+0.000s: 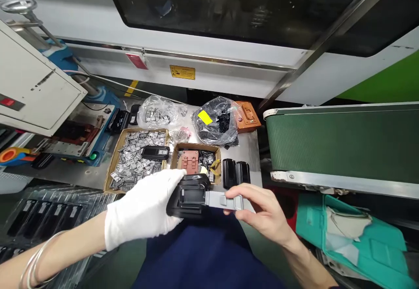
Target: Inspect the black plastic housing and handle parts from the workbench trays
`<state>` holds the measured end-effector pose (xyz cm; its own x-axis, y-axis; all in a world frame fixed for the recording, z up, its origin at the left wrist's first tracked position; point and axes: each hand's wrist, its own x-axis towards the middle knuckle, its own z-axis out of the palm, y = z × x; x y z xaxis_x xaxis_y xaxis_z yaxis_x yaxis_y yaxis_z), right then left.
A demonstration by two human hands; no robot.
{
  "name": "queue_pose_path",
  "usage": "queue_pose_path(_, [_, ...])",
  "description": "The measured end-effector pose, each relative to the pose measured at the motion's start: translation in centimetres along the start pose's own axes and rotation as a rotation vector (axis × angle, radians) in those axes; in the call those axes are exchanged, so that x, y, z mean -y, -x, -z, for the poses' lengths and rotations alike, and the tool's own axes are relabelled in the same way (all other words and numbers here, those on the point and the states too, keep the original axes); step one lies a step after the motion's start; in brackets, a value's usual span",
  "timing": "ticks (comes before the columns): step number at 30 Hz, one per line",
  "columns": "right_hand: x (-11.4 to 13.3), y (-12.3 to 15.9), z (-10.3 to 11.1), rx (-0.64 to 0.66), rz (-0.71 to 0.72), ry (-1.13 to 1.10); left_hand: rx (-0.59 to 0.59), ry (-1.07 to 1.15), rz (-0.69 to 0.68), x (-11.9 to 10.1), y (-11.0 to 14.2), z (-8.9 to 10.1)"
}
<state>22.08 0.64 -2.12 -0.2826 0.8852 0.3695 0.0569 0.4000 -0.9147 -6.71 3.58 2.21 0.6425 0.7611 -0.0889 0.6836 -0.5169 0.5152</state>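
My left hand (pixel 147 206), in a white glove, is closed around a black plastic housing (pixel 192 195) with a rectangular recess facing up. Bare, my right hand (pixel 262 210) pinches a grey plastic clip (pixel 221 200) between thumb and fingers. The clip's left end meets the right edge of the housing's recess; I cannot tell whether it is seated inside. Beyond my left hand, a cardboard box (pixel 113 171) is heaped with loose grey clips, and a black housing (pixel 155 152) with a clip on it lies on top. A smaller box (pixel 220 149) holds a reddish-brown block (pixel 190 161) and small parts.
Two black housings (pixel 236 173) stand at the bench's right side. Plastic bags of parts (pixel 214 121) and an orange fixture (pixel 248 116) sit behind. A blue press (pixel 101 101) is left, a green conveyor (pixel 340 145) right, and a tray of housings (pixel 42 219) lower left.
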Motion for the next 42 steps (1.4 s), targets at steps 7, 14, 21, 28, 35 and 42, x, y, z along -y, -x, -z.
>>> queue_pose_path(7, [0.1, -0.7, -0.1, 0.279, 0.101, 0.263, 0.024, -0.110, -0.014, 0.2, 0.7, -0.9])
queue_pose_path(14, [1.2, -1.1, -6.0, 0.332, 0.215, 0.548, -0.226, -0.545, -0.316, 1.3, 0.2, -3.0])
queue_pose_path(21, [0.2, -0.6, -7.5, 0.181, 0.116, 0.536, -0.163, -0.425, -0.176, 2.8, 0.7, -3.2])
queue_pose_path(28, [-2.9, 0.3, -7.8, -0.061, 0.174, 0.646, -0.201, -0.333, -0.075, 2.9, 1.8, -2.5])
queue_pose_path(35, [-2.8, -0.9, -9.5, -0.130, -0.502, -0.151, -0.389, -0.686, -0.198, 2.5, 1.4, -1.5])
queue_pose_path(42, [-1.7, -2.2, -9.9, -0.161, -0.433, -0.172, -0.383, -0.765, -0.237, 3.0, 0.8, -0.2])
